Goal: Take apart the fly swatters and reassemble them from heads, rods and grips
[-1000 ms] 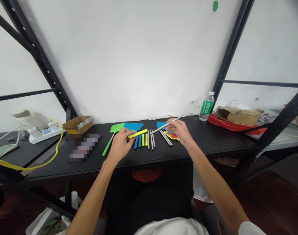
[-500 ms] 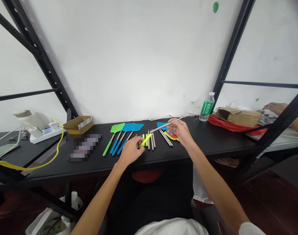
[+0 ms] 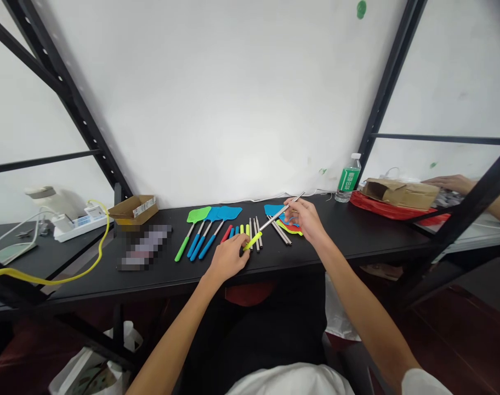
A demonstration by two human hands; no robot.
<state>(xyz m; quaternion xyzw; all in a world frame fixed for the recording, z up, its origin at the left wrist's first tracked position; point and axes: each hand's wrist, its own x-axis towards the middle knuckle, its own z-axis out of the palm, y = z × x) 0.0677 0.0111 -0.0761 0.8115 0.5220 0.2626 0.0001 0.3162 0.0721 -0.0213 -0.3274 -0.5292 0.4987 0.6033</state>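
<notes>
A: What is each hand doing?

B: The left hand [image 3: 230, 256] pinches a yellow-green grip [image 3: 254, 240] at its near end, thumb against fingers. The right hand [image 3: 306, 218] pinches a metal rod [image 3: 273, 218], which slants up toward the far right. Both pieces are held above the black table [image 3: 348, 237].

A: Do these two pieces touch each other?

B: The near end of the rod meets the far end of the grip, and they make almost one line. Whether the rod is inside the grip, I cannot tell.

A: Then which step is this, in your opinion?

B: I judge it is the fitting of rod to grip. Such a step calls for a steady left hand and a straight push along the length, without tilting.

A: And what lies around them?

B: Just beyond the left hand there is a red grip [image 3: 226, 233], with blue and yellow-green ones beside it. Loose rods [image 3: 283, 236] lie near the right hand, with a blue swatter head [image 3: 273, 209] at their far end. More to the left, a green swatter [image 3: 199, 214] and two blue swatters [image 3: 229, 213] lie side by side, grips on.
</notes>
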